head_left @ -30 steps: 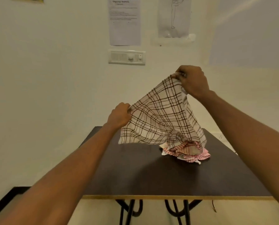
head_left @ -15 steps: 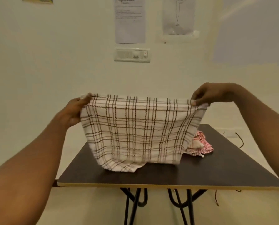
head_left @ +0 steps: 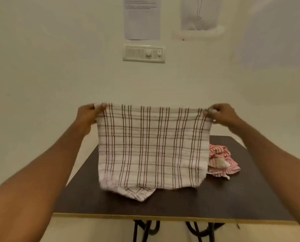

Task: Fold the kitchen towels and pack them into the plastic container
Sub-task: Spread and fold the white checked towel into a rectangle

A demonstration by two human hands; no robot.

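Note:
A white kitchen towel with dark brown checks (head_left: 152,145) hangs stretched flat in front of me, its lower edge crumpled on the dark table (head_left: 233,201). My left hand (head_left: 87,116) pinches its upper left corner and my right hand (head_left: 223,114) pinches its upper right corner, both at the same height. A crumpled red-and-white striped towel (head_left: 220,160) lies on the table behind the checked towel, at the right. No plastic container is in view.
The table has a pale front edge (head_left: 163,217) and black metal legs (head_left: 145,229) below. A cream wall stands close behind, with a switch panel (head_left: 143,53) and two paper sheets (head_left: 142,18) above it.
The checked towel went from a bunched diagonal hold over the striped towel to a flat spread between both hands. My hands moved apart and levelled; the towel now hangs taut.

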